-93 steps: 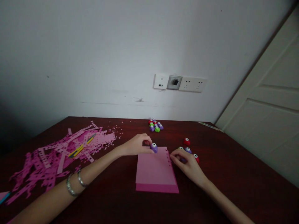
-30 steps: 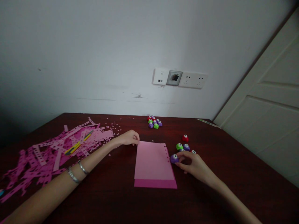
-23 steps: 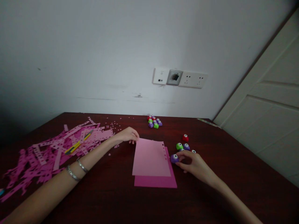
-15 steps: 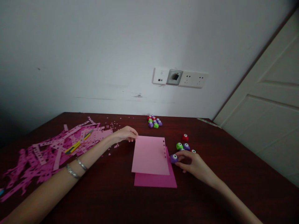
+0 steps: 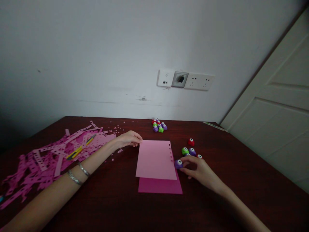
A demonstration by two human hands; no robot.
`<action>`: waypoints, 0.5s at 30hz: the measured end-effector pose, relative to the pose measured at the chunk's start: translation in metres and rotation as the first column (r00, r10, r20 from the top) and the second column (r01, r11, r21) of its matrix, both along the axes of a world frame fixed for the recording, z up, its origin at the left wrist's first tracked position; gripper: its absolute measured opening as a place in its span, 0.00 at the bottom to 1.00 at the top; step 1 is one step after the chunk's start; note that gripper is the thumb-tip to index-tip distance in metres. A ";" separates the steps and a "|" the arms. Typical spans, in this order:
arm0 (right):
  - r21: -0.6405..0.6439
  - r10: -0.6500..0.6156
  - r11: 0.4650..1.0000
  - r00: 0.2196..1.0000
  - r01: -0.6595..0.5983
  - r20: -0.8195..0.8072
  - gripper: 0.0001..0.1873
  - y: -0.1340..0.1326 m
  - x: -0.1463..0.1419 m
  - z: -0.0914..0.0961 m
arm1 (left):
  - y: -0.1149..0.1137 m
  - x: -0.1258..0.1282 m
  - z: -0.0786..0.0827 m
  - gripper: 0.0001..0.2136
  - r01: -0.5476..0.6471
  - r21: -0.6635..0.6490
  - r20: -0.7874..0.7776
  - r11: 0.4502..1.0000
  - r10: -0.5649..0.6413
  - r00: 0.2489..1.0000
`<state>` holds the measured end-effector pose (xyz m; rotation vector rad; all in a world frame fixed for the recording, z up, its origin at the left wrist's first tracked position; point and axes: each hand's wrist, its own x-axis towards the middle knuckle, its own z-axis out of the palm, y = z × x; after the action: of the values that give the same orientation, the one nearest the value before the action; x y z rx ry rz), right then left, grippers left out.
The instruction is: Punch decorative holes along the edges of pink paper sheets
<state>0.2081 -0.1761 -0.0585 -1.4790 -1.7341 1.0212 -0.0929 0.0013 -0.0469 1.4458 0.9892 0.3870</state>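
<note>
My left hand (image 5: 131,138) pinches the top-left corner of a light pink paper sheet (image 5: 154,159). Small punched holes run down the upper part of the sheet's right edge. Under it lies a darker pink sheet (image 5: 159,186), showing at the bottom and right. My right hand (image 5: 195,166) grips a purple craft paper punch (image 5: 178,164) with an eye-like button, at the light sheet's right edge. Whether the edge sits inside its slot, I cannot tell. Just behind this hand stand a green punch (image 5: 185,151), another purple punch (image 5: 192,151) and a red punch (image 5: 191,141), with others partly hidden.
On the left of the dark wooden table (image 5: 116,206) lies a heap of punched pink strips (image 5: 48,164), with a yellow craft knife (image 5: 80,148) on top. Several more punches (image 5: 159,126) cluster near the wall. Tiny paper cut-outs (image 5: 117,130) are scattered behind my left hand.
The purple punch and my right hand have shifted slightly left. The light sheet's lower-right corner has moved a little right and up. My left hand keeps its hold.
</note>
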 end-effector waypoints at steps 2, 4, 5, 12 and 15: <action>0.000 0.000 1.000 1.000 0.000 0.003 0.14 0.000 0.000 0.001 | 0.000 0.000 0.000 0.11 0.002 0.000 -0.001 1.000 -0.002 1.000; -0.003 -0.003 1.000 1.000 0.003 0.007 0.15 0.000 -0.001 0.001 | 0.000 0.000 0.000 0.11 -0.001 -0.003 -0.002 1.000 0.001 1.000; -0.005 -0.004 1.000 1.000 0.004 0.006 0.15 0.000 -0.001 0.001 | 0.000 0.000 0.000 0.11 0.000 -0.004 0.000 1.000 0.000 1.000; 0.004 -0.003 1.000 1.000 0.003 -0.009 0.14 -0.002 -0.003 0.000 | 0.002 -0.001 -0.003 0.11 0.015 -0.009 0.023 1.000 -0.015 1.000; 0.009 -0.002 1.000 1.000 0.002 -0.009 0.14 -0.002 -0.003 0.000 | 0.002 -0.001 -0.004 0.11 0.020 -0.010 0.025 1.000 -0.020 1.000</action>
<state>0.2050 -0.1778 -0.0588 -1.4680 -1.7287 1.0169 -0.0939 0.0037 -0.0508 1.4378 0.9552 0.3842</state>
